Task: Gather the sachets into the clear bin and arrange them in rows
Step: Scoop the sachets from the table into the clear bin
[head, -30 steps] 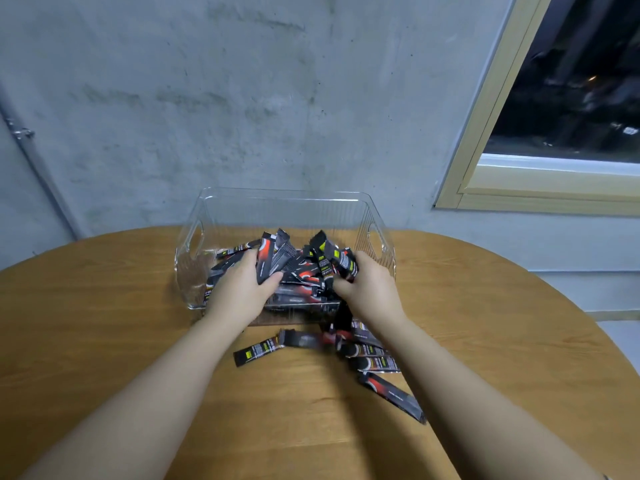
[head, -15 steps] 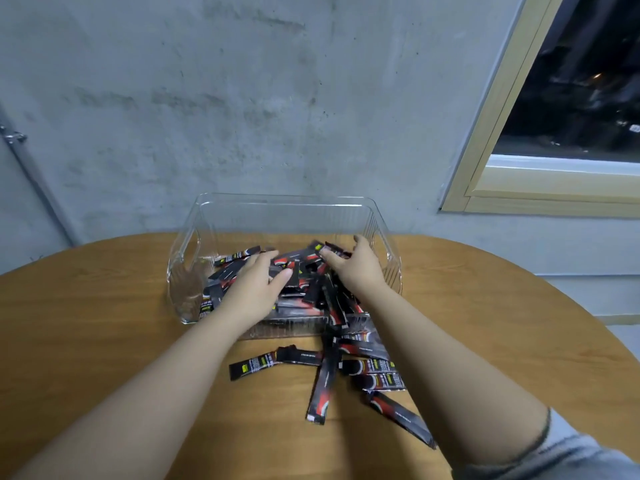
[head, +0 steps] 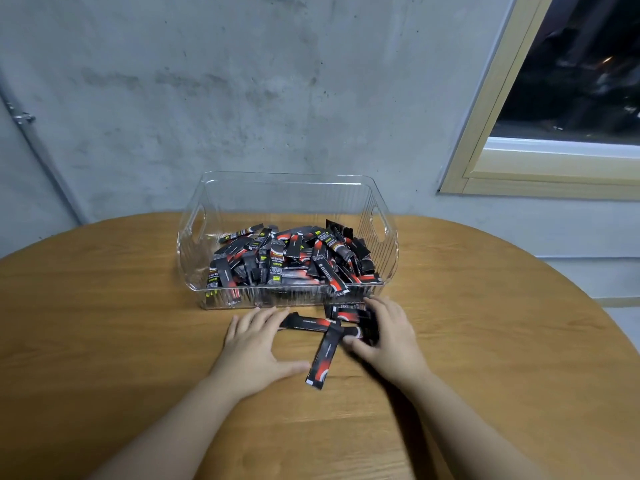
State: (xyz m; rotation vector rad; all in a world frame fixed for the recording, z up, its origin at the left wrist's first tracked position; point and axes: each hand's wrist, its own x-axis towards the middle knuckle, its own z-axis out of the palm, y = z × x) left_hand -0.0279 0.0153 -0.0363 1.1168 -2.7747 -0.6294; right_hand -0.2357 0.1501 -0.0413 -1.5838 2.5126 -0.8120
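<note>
Risk, stray sachets: the loose sachets lie crossed over one another just below the centre of the frame; if scooped in one sweep, the long one pointing toward the lower edge is judged likely to be left behind or flicked away across the table.
Risk, bin shift: the clear bin stands just above the hands; its near wall could be nudged back by a forward push, as it looks light.
Risk, rows: the heap in the bin is tangled at all angles, so more sachets dropped on top would make the sorting into rows harder.
Left hand: the left hand is laid flat on the table with fingers spread and straight; its fingertips touch the end of one sachet, and nothing is gripped.
Right hand: the right hand is curled over a small bundle of sachets, thumb beneath and fingers on top; motion blur hides how firmly they are held.
Sachet look: narrow black stick packs with a red arc and, on some, a yellow-green patch; they appear thin, glossy and slippery.
Sachet place: most are piled inside the bin at centre frame, none in rows yet; a few remain on the table below it, between the two hands.
</note>
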